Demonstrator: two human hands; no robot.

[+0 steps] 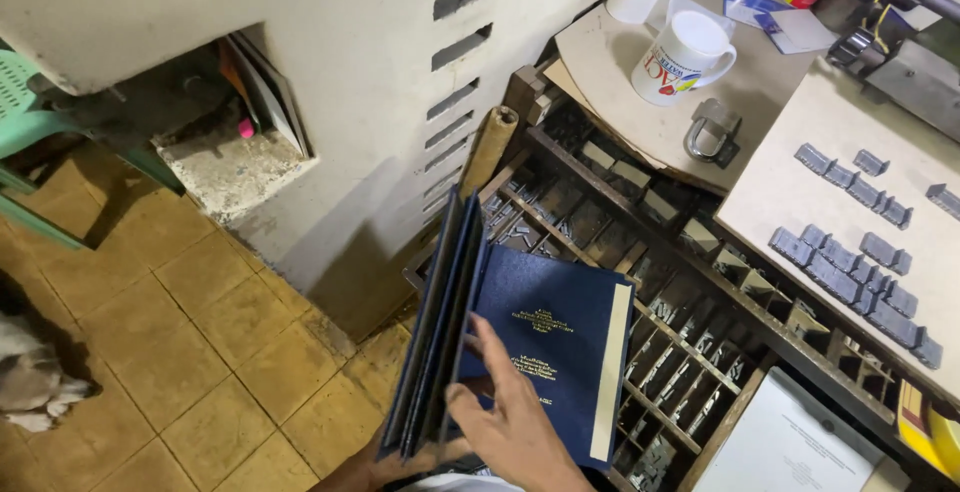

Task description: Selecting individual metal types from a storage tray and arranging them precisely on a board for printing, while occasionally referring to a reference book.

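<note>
Blue hardcover book point(560, 337) low in the middle of the view, lying face up over the type case point(690, 332), gilt lettering on the cover, pale page edge along its right side. Just left of it, several more blue covers point(440, 322) standing on edge, fanned slightly, spines toward the camera.

Right hand point(515, 422) spread flat, fingers point(492, 357) extended onto the lower left of the book's cover, thumb toward the upright covers; pressing rather than gripping. Left hand point(385, 470) mostly hidden under the stack at the bottom edge, supporting the upright covers from below; how far closed, cannot tell.

Under and beyond the book, a wooden type case of many small compartments holding metal sorts. To the right, a pale board point(850, 152) bearing rows of grey metal blocks point(850, 262). Farther up, a white mug point(685, 57) with printed lettering on a round-cornered board, a metal clip point(712, 132) beside it. White sheet point(790, 442) at lower right. On the left, a cream machine housing point(400, 82) with slots, tiled floor point(180, 322) below, green chair point(25, 122) at far left.
</note>
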